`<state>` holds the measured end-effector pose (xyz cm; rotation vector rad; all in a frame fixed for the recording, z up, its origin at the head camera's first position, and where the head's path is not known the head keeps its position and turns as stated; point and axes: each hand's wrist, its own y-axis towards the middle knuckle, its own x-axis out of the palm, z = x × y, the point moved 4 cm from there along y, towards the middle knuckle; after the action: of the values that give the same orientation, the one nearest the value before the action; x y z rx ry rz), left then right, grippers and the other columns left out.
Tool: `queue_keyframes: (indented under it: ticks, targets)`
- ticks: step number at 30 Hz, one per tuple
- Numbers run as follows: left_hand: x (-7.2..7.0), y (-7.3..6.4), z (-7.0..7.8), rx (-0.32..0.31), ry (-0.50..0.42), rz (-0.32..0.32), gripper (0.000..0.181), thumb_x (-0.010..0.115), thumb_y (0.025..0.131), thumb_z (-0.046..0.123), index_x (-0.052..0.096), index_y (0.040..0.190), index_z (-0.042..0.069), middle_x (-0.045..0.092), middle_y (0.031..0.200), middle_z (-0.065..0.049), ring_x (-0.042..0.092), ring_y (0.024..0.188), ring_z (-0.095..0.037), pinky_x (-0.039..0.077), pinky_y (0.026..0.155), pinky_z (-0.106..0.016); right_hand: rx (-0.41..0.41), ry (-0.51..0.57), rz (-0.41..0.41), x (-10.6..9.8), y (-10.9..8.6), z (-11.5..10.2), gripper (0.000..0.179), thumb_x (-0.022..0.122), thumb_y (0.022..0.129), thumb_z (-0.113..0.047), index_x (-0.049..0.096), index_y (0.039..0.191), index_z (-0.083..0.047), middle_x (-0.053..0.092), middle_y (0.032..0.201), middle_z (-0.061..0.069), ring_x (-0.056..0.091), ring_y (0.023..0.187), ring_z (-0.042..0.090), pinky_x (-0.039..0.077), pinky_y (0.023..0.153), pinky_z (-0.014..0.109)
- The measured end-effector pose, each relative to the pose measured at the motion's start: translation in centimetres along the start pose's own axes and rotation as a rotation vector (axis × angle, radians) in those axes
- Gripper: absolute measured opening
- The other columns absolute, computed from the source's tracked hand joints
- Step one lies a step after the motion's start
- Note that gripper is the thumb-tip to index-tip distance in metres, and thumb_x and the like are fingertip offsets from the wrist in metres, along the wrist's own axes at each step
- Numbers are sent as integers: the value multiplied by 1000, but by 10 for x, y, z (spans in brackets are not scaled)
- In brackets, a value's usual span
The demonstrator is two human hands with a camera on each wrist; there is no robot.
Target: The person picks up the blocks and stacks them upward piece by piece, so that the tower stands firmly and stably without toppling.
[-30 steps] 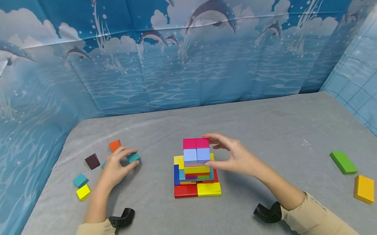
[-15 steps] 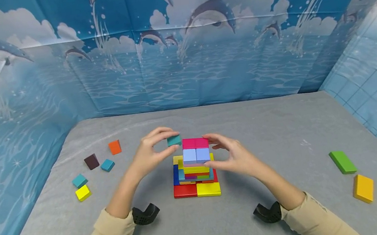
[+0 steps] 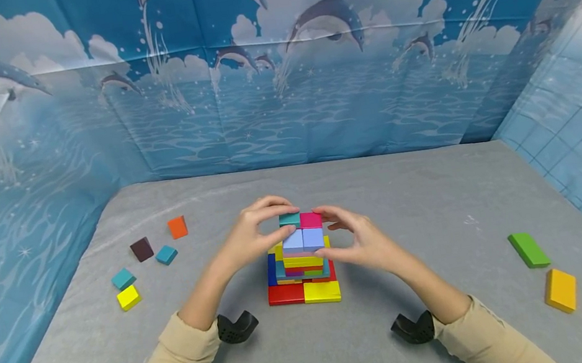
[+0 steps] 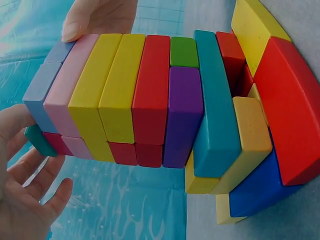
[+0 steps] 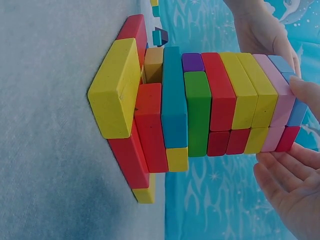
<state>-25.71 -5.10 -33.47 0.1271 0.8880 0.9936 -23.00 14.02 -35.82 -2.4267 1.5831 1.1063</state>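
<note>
A tower of colourful wooden blocks (image 3: 303,262) stands mid-table, wider at its base. My left hand (image 3: 250,234) pinches a small teal block (image 3: 289,219) between thumb and fingers at the tower's back left top corner. In the left wrist view that teal block (image 4: 39,141) lies on top of a magenta block (image 4: 57,143). Two light-blue blocks (image 3: 313,239) form the front of the top layer, with a magenta block (image 3: 310,220) behind the right one. My right hand (image 3: 363,238) holds the tower's top from the right, thumb at the front and fingers at the back.
Loose blocks lie left: orange (image 3: 177,227), dark brown (image 3: 141,249), two teal ones (image 3: 166,254) and a yellow one (image 3: 129,297). On the right are a green block (image 3: 529,250) and an orange-yellow block (image 3: 561,290). A dolphin-print curtain (image 3: 282,120) surrounds the grey table.
My left hand has picked up the teal block from the left of the table and carried it right, onto the tower's top left corner. The right hand has stayed at the tower.
</note>
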Motion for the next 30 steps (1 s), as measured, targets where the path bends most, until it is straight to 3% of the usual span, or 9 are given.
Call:
queue_keyframes:
  ticks: [13, 18, 25, 30]
  targets:
    - [1, 0, -2, -34, -53, 0, 31, 67, 83, 12, 64, 113, 7, 56, 116, -5, 48, 110, -17, 47, 87, -35, -19, -7, 9, 0, 0, -1, 66, 76, 75, -15, 43, 130, -3, 52, 128, 10, 52, 111, 20, 47, 89, 35]
    - [-10, -6, -14, -52, -95, 54, 36, 68, 81, 9, 61, 117, 7, 54, 122, -5, 46, 116, -18, 42, 93, -41, -4, -12, 9, 0, 1, -1, 66, 76, 74, -16, 43, 131, -4, 52, 128, 10, 52, 111, 20, 47, 89, 34]
    - [-48, -35, -25, -188, 22, 158, 34, 66, 82, 3, 60, 115, -3, 53, 119, -19, 45, 115, -33, 38, 94, -52, 17, -17, 9, 0, 0, 0, 66, 76, 75, -18, 43, 131, -5, 51, 128, 8, 51, 111, 19, 47, 89, 34]
    - [-68, -69, -72, -267, 108, 161, 36, 66, 83, 8, 59, 118, 0, 52, 122, -18, 44, 117, -35, 36, 93, -56, 17, -11, 7, 0, 0, 0, 66, 76, 74, -17, 44, 131, -6, 51, 128, 8, 51, 111, 18, 47, 89, 33]
